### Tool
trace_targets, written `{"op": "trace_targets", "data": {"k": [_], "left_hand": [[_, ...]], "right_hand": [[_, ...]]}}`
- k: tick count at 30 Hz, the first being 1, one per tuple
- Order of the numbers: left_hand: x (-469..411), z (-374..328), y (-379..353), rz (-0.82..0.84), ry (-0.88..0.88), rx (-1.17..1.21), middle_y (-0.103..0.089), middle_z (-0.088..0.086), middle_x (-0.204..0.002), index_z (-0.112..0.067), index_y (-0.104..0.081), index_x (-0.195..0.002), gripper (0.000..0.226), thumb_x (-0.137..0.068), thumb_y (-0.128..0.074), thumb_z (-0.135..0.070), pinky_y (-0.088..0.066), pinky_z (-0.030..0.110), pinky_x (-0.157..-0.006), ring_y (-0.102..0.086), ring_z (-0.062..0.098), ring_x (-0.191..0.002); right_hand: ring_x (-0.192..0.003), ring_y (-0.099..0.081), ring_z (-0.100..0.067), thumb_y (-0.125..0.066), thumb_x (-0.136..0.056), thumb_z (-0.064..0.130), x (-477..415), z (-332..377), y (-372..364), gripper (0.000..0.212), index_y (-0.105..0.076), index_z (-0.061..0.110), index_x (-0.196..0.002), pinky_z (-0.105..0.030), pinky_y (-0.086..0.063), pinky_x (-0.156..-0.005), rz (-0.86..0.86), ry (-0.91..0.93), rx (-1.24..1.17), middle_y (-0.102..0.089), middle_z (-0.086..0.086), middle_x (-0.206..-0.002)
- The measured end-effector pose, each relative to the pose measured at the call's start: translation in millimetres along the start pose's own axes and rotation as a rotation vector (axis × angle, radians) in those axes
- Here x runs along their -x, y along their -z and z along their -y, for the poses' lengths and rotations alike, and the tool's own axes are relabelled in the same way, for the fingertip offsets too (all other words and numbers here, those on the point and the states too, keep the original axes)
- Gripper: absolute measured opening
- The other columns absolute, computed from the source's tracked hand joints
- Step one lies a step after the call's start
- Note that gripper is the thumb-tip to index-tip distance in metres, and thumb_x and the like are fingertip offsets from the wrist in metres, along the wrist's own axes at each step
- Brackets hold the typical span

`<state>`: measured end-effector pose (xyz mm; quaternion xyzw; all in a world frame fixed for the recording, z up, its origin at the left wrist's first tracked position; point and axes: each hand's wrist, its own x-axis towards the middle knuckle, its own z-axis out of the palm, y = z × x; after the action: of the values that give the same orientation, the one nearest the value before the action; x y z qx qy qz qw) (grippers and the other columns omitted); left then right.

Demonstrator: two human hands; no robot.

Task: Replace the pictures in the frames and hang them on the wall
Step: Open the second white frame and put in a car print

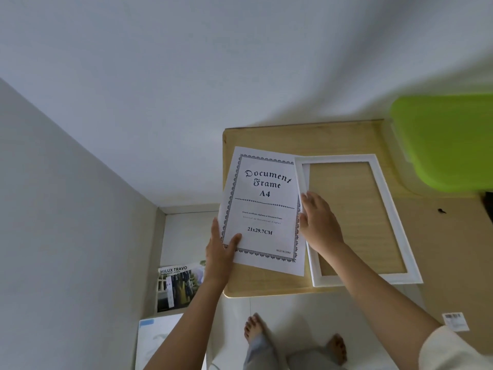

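Observation:
A white sheet printed "Document Frame A4" [262,209] is lifted over the left part of the wooden table [293,137]. My left hand [220,256] grips its lower left corner, thumb on top. My right hand [318,222] touches the sheet's right edge with fingers spread, resting over the left side of a white picture frame [394,217]. The frame lies flat on the table and the wood shows through its opening.
A green plastic lid or box [448,140] sits at the table's far right. A small dark item [441,210] lies on the table. On the floor left of the table lie a printed "HILUX TRAVO" picture [177,287] and a pale sheet [157,340]. White walls stand behind and to the left.

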<state>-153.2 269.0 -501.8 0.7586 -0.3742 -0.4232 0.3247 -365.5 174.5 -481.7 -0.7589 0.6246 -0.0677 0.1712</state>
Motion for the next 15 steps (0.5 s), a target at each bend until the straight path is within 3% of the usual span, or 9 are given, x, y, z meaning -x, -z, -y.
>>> {"op": "trace_targets", "data": {"k": [3,7,9,11,15], "left_hand": [[-0.8,6.9,3.2,-0.055,0.010,0.022,-0.054,0.004,-0.128,-0.033,-0.021,-0.141,0.084,-0.073,-0.057,-0.066,-0.047,0.055,-0.091,-0.053,0.031,-0.113],[2.7,3.7,9.9,-0.171,-0.030,0.101,-0.060,0.008,-0.116,-0.018,-0.044,-0.129,0.045,-0.087,-0.062,-0.017,-0.053,0.046,-0.083,-0.060,0.024,-0.099],[3.6,4.4,14.8,-0.196,-0.025,0.182,-0.063,0.009,-0.111,-0.017,-0.050,-0.123,0.037,-0.089,-0.057,-0.005,-0.056,0.033,-0.075,-0.063,0.018,-0.092],[4.6,5.2,20.1,-0.213,-0.009,0.240,-0.064,0.007,-0.109,-0.013,-0.051,-0.124,0.036,-0.090,-0.055,-0.003,-0.055,0.019,-0.067,-0.063,0.014,-0.089],[10.8,-6.2,30.1,-0.269,-0.032,0.335,-0.063,0.008,-0.108,-0.004,-0.055,-0.121,0.031,-0.090,-0.053,0.000,-0.051,0.010,-0.066,-0.060,0.010,-0.087]], "right_hand": [[-0.138,-0.026,-0.024,-0.044,-0.094,0.014,-3.1,1.0,0.8,0.050,-0.032,0.007,-0.142,-0.036,-0.031,-0.108,0.003,-0.024,-0.011,-0.029,-0.012,-0.149],[-0.139,-0.024,-0.024,-0.044,-0.094,0.016,-3.0,0.4,2.3,0.051,-0.031,0.007,-0.142,-0.036,-0.030,-0.108,0.016,-0.025,-0.009,-0.027,-0.012,-0.150],[-0.140,-0.023,-0.023,-0.044,-0.094,0.016,-2.7,0.4,3.0,0.051,-0.030,0.007,-0.143,-0.037,-0.030,-0.110,0.026,-0.026,-0.021,-0.026,-0.011,-0.150],[-0.141,-0.022,-0.023,-0.045,-0.094,0.016,-2.9,1.2,3.8,0.052,-0.029,0.007,-0.143,-0.037,-0.028,-0.111,0.036,-0.034,-0.058,-0.026,-0.011,-0.151],[-0.141,-0.021,-0.024,-0.045,-0.094,0.014,-3.1,4.1,5.2,0.052,-0.029,0.006,-0.143,-0.038,-0.027,-0.113,0.054,-0.041,-0.101,-0.025,-0.012,-0.151]]}}
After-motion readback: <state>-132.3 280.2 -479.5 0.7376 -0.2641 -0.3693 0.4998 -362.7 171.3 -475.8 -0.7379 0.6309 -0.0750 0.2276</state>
